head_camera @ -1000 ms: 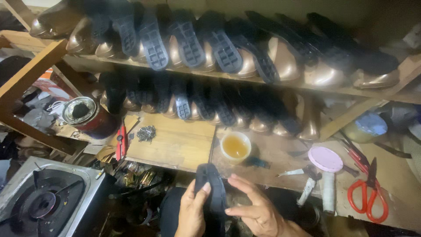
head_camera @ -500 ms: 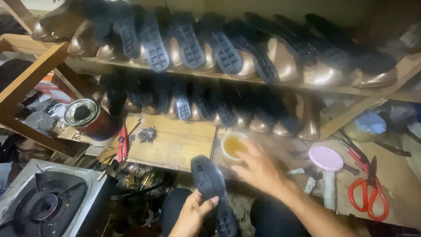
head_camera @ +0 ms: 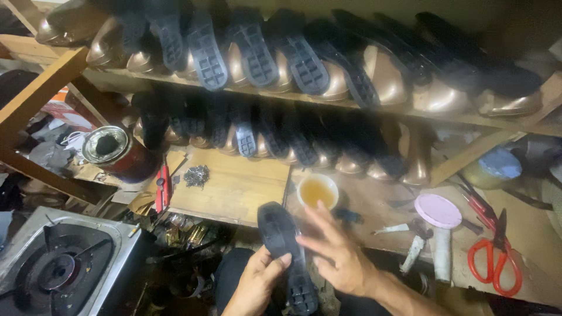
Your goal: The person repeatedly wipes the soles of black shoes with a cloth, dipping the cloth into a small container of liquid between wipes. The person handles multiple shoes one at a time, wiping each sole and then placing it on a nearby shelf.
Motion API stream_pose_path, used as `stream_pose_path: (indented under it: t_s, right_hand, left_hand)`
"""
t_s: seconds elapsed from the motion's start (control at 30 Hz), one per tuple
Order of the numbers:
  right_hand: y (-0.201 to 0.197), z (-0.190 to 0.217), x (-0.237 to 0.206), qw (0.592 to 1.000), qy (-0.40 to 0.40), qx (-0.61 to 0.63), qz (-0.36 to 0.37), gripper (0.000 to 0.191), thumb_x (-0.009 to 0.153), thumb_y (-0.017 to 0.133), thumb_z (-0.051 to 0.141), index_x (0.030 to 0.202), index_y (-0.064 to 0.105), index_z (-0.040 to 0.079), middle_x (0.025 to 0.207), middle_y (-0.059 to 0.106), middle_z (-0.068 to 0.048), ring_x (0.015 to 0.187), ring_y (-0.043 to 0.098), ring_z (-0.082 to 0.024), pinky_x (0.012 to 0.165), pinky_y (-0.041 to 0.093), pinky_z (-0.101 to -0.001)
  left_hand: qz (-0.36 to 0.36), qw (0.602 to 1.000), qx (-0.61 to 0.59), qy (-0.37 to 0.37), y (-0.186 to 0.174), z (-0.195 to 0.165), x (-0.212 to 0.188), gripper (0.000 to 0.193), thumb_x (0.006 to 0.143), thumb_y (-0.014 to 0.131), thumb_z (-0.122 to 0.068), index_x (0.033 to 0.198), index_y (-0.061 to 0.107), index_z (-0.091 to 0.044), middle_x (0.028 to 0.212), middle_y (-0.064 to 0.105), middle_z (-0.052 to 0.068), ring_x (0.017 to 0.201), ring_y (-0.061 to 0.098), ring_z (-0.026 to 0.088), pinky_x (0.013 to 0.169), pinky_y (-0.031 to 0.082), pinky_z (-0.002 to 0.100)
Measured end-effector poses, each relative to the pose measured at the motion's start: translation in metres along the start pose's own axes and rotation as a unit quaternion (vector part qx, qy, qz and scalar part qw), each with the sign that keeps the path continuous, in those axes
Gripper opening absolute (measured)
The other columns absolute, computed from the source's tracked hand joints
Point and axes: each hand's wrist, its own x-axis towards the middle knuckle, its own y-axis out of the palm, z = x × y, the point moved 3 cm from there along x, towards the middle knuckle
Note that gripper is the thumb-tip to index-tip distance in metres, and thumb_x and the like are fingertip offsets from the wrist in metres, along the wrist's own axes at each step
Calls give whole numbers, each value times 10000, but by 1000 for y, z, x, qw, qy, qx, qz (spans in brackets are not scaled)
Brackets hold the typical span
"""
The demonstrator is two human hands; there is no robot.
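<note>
Black shoe sole (head_camera: 285, 254) — held low at centre, above the lap, gripped from beneath by the left hand (head_camera: 256, 285); right hand (head_camera: 339, 254) open, fingers spread, resting against the sole's right edge. Small white cup (head_camera: 317, 191) on the desk (head_camera: 234, 187) just beyond — holds amber liquid. Open round tin (head_camera: 108, 147) at left, dark contents inside. Heap of small nails (head_camera: 196, 175) lies loose on the desk; red-handled scissors (head_camera: 494, 257) far right.
</note>
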Motion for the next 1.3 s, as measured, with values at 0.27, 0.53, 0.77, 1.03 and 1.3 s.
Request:
stream_pose_path:
  t_s: [0.27, 0.53, 0.77, 1.03, 1.3]
  right_hand:
    - [-7, 2, -27, 992, 23, 127, 9, 415, 836, 759, 16, 1244, 709, 73, 1542, 451, -175, 1404, 493, -312, 1142, 435, -432]
    - [6, 2, -24, 927, 232, 294, 19, 622, 821, 747, 1, 1412, 557, 42, 1286, 596, -91, 900, 697, -135, 703, 595, -240]
    - [8, 14, -16, 924, 208, 322, 10, 686, 819, 756, 8, 1456, 505, 36, 1285, 571, -110, 932, 690, -162, 749, 624, -283]
    - [-7, 6, 2, 991, 37, 128, 10, 458, 848, 648, -66, 1296, 694, 18, 1591, 385, -221, 1497, 382, -340, 1169, 414, -480]
    - [-3, 5, -20, 988, -106, 107, -18, 435, 785, 663, -94, 1102, 820, 160, 1653, 328, -224, 1535, 329, -386, 1229, 327, -517]
  left_hand:
    - [-51, 997, -27, 51, -1, -20, 6, 302, 973, 634, -127, 1238, 642, 16, 1046, 700, 86, 861, 614, 150, 773, 506, 300]
    - [-14, 999, 7, 28, 13, -44, -5, 418, 869, 657, -35, 1283, 604, -10, 1139, 718, 78, 1019, 664, 148, 915, 530, 313]
    - [-8, 998, 68, -12, 9, -43, -11, 493, 830, 663, 29, 1318, 614, -19, 1144, 729, 51, 1033, 676, 127, 926, 534, 279]
    - [53, 993, 76, -79, 16, -40, -13, 619, 796, 635, 64, 1389, 562, -98, 1036, 703, 26, 867, 656, 111, 726, 525, 270]
    - [42, 995, 89, -13, 10, -51, -8, 492, 841, 669, 25, 1323, 591, -38, 1049, 716, 59, 826, 643, 127, 690, 518, 264]
